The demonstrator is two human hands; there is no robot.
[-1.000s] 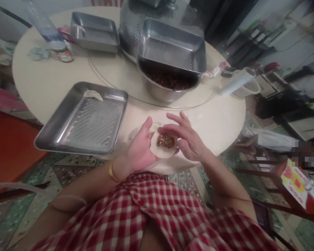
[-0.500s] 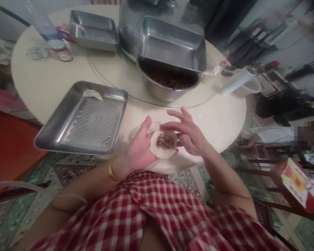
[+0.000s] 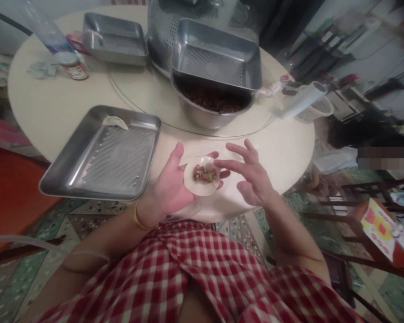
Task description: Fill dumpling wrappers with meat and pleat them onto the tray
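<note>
A round dumpling wrapper (image 3: 191, 183) lies flat across the palm and fingers of my left hand (image 3: 170, 186), which supports it from below with its thumb raised. Chopped meat filling with green bits (image 3: 204, 174) is heaped in the wrapper's middle. Just to the right, my right hand (image 3: 252, 177) is open with its fingers apart; its index fingertip is at the wrapper's edge, and I cannot tell whether it touches. One folded dumpling (image 3: 115, 122) rests at the far end of the metal tray (image 3: 117, 157) on my left.
A steel bowl of dark filling (image 3: 210, 117) stands ahead, with a deep metal pan (image 3: 218, 67) on its rim. Another pan (image 3: 116, 45), a jar (image 3: 74, 67) and a plastic bottle (image 3: 50, 38) are at the far left. A white basket (image 3: 314, 112) stands at the right edge.
My right hand has drawn slightly right, its thumb now away from the wrapper. My left hand with the wrapper has shifted a little left and up in view.
</note>
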